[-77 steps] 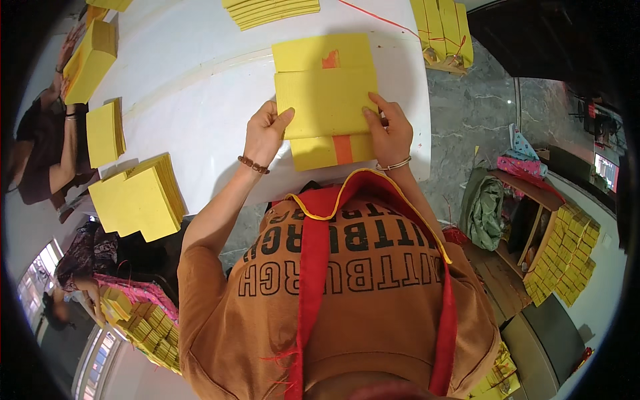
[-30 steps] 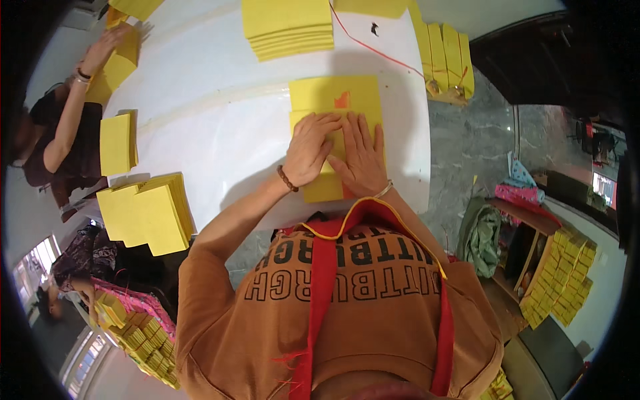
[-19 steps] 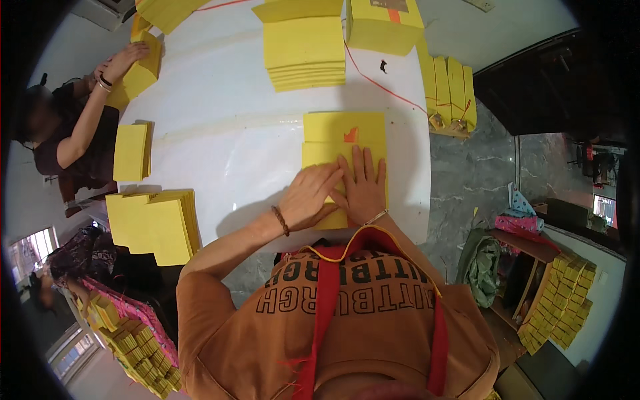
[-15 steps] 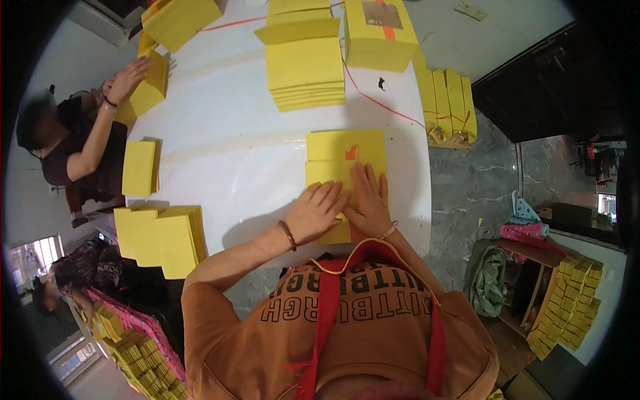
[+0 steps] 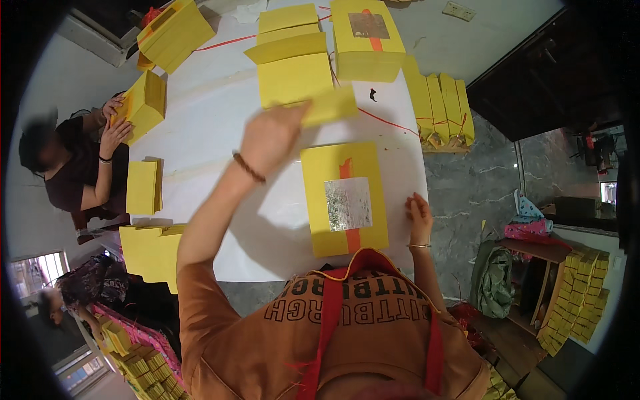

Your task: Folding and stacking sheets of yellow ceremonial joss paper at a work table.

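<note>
My left hand [image 5: 273, 137], blurred by motion, is closed on the edge of a folded yellow paper sheet [image 5: 333, 107]. It is over the table, in front of a stack of yellow folded paper [image 5: 293, 77]. Directly before me lies a yellow paper rectangle [image 5: 313, 180] with an orange stripe [image 5: 345, 167] along it and a silvery square [image 5: 348, 205] on top; neither hand touches it. To its right, at the table's edge, my right hand [image 5: 419, 217] has loosely bent fingers, slightly apart, with nothing seen in them.
A tall yellow stack [image 5: 370, 63] with a similar square stands at the far right of the white table [image 5: 220, 160]. Smaller yellow piles [image 5: 143, 187] line the left side. A co-worker [image 5: 73, 160] handles a yellow bundle [image 5: 147, 103] there. Tied yellow bundles [image 5: 440, 107] sit off the right edge.
Both hands have come off the yellow paper before me. The left moved forward and left with a folded sheet; the right moved to the table's right edge. The silvery square is now uncovered.
</note>
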`<state>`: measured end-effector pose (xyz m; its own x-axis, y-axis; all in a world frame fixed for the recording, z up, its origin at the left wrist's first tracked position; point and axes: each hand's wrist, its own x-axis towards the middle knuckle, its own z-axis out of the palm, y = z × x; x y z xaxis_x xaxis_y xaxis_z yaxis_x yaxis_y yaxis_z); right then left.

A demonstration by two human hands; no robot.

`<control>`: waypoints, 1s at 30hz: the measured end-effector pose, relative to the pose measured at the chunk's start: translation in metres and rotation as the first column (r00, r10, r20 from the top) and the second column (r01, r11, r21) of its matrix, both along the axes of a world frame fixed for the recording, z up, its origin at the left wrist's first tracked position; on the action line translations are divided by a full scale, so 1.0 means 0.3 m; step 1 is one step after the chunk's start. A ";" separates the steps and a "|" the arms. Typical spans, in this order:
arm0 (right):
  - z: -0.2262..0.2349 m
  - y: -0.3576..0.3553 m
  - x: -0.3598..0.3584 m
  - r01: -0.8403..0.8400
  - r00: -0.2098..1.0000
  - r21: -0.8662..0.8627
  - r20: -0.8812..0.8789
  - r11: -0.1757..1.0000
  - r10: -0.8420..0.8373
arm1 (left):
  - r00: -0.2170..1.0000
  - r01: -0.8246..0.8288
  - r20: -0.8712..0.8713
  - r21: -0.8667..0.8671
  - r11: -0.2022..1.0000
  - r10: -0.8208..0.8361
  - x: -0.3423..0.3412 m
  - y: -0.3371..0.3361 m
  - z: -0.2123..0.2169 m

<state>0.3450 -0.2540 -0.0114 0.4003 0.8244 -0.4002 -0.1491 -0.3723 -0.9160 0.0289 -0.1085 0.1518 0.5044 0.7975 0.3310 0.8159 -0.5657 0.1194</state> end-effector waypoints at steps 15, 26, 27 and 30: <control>-0.135 -0.052 -0.020 -0.186 0.951 0.186 0.281 0.965 0.129 | 0.972 -0.117 -0.201 0.037 0.992 0.122 -0.087 0.373 -0.371; -0.107 -0.040 -0.032 -0.198 0.922 0.138 0.361 0.970 0.137 | 0.996 0.014 -0.085 -0.052 0.999 -0.019 -0.092 0.352 -0.417; -0.109 -0.041 -0.033 -0.201 0.922 0.136 0.360 0.970 0.140 | 0.995 0.000 -0.098 0.033 0.999 0.004 -0.085 0.340 -0.447; -0.122 -0.038 -0.030 -0.183 0.922 0.137 0.368 0.974 0.122 | 0.993 -0.033 -0.107 0.120 0.992 0.046 -0.082 0.336 -0.489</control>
